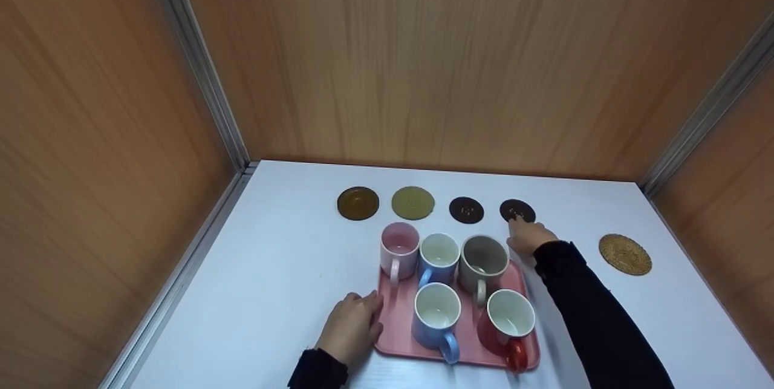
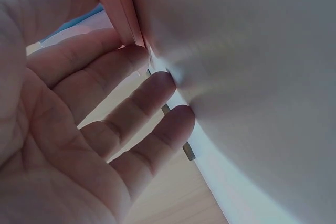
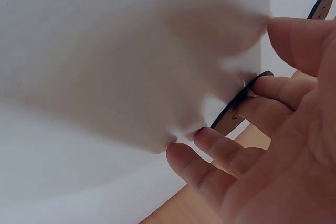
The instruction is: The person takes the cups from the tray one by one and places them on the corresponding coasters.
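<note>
My right hand [image 1: 530,236] reaches past the tray's far right corner, and its fingers touch the near edge of a dark round coaster [image 1: 517,209]. In the right wrist view, loosely extended fingers [image 3: 215,150] meet the white table and the coaster [image 3: 229,121], with the thumb apart. My left hand [image 1: 351,325] rests against the left edge of a pink tray [image 1: 396,322], its fingers relaxed. The left wrist view shows the tray's rim [image 2: 118,9] by the thumb and index finger, with other fingertips on the table. On the tray stand a pink mug [image 1: 400,250], two blue mugs [image 1: 430,333], a grey mug [image 1: 482,265] and a red mug [image 1: 493,331].
Left of the touched coaster, in a row, lie another dark coaster [image 1: 466,210], an olive coaster [image 1: 413,202] and a brown coaster [image 1: 358,203]. A woven tan coaster [image 1: 626,254] lies at the right. Wood-grain panels [image 1: 423,62] enclose the white table [image 1: 272,268].
</note>
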`<state>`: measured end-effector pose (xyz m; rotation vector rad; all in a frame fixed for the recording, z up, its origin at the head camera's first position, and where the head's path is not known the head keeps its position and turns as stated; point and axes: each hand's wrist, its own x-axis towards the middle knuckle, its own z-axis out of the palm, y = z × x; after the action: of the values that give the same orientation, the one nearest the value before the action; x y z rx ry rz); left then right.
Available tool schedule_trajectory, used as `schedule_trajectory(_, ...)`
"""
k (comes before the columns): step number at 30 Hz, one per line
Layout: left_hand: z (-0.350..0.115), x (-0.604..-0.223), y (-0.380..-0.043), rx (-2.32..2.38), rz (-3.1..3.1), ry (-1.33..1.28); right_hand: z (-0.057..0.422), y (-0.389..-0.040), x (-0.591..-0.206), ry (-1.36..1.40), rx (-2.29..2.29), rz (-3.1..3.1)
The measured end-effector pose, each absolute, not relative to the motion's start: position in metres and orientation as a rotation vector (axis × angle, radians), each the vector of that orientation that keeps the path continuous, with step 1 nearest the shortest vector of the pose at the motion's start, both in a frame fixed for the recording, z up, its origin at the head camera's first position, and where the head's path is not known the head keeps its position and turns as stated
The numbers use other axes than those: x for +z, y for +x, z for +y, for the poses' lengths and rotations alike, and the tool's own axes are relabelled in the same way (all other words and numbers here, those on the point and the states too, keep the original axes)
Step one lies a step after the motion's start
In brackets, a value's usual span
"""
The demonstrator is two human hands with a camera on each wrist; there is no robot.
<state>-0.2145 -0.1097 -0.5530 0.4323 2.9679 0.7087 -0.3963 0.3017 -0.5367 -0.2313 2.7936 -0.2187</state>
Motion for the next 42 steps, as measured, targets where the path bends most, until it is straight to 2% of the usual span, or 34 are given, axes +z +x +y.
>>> schedule_trajectory(16, -0.11, -0.555, -0.216, 0.721, 2.974, 0.456, 0.303, -0.389, -0.539, -0.309, -0.331, 2.831)
schedule_trajectory(20, -0.109, -0.555, -0.216, 0.734, 2.978, 0.462, 0.324, -0.378, -0.533, -0.271, -0.419, 2.87)
schedule_trajectory(26, -0.108, -0.555, -0.219, 0.73, 3.01, 0.475, 0.384, -0.352, -0.525, -0.028, -0.382, 2.889)
schedule_trajectory(33, -0.107, -0.555, -0.218, 0.728, 3.021, 0.485, 0.44, -0.316, -0.545, 0.253, -0.486, 2.895)
schedule_trajectory(42, -0.108, -0.556, -0.218, 0.727, 3.036, 0.52, 0.45, -0.307, -0.557, 0.165, -0.485, 2.953)
